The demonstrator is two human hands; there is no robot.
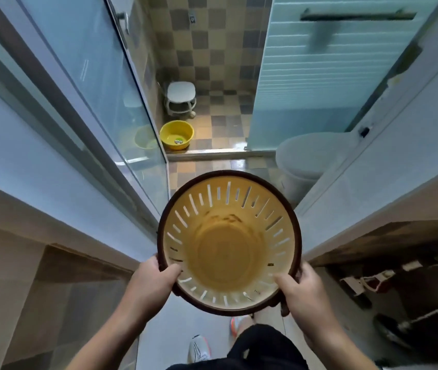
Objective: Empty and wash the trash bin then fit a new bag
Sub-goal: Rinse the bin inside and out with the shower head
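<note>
Round yellow slotted plastic trash bin with dark brown rim (228,244), empty, held at bathroom doorway. Left hand (151,283) and right hand (296,291) curl over near rim. Risk: wet tiled floor (226,129), grip slipping.

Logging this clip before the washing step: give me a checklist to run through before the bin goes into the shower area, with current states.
1. Trash bin emptied: ok, no bag or loose rubbish, only brown stains.
2. Left hand grips rim: ok.
3. Right hand grips rim: ok.
4. Doorway ahead open: ok.
5. Yellow basin off the walking line: ok, it sits by the glass panel.
6. Floor dry: cannot tell.
</note>
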